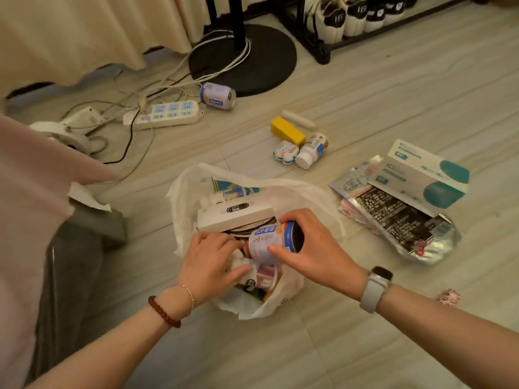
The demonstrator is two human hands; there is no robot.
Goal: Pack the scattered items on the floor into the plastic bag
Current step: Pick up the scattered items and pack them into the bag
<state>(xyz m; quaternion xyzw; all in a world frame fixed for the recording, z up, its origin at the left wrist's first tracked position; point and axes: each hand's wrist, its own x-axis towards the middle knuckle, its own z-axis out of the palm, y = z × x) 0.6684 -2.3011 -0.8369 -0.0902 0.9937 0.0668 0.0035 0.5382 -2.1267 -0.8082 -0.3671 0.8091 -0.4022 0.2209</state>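
can [271, 242]: lies sideways over the mouth of the plastic bag [314, 197] at frame centre; rigid, smooth, probably slippery and light; best held round its middle.
right hand [311, 248]: fingers and thumb curled round the can's body.
left hand [209, 261]: fingers bent down among soft things inside the bag; whether it grips anything, cannot tell.
second can [217, 96]: on the floor, upper centre, likely to roll.

White plastic bag [295, 293] open, can [269, 242] sideways inside.
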